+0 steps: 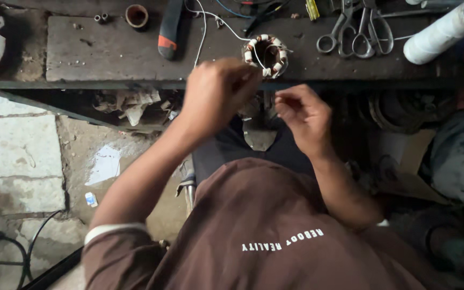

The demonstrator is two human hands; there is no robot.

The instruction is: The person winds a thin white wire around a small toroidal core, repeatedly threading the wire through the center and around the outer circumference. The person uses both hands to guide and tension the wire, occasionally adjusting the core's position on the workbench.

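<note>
The wound stator ring (266,55) sits near the front edge of my counter (108,51), its open bore facing up toward me, so its axis runs upright and it has no long side to speak of. A thin white wire (204,32) trails from it toward the back. My left hand (216,96) hovers just in front of the ring, fingers pinched together — what they hold is too fine to tell. My right hand (304,115) is beside it, off the counter's edge, fingertips curled and nearly closed. To the ring's left the counter is bare; scissors (358,29) and a white spool (441,32) crowd the right.
</note>
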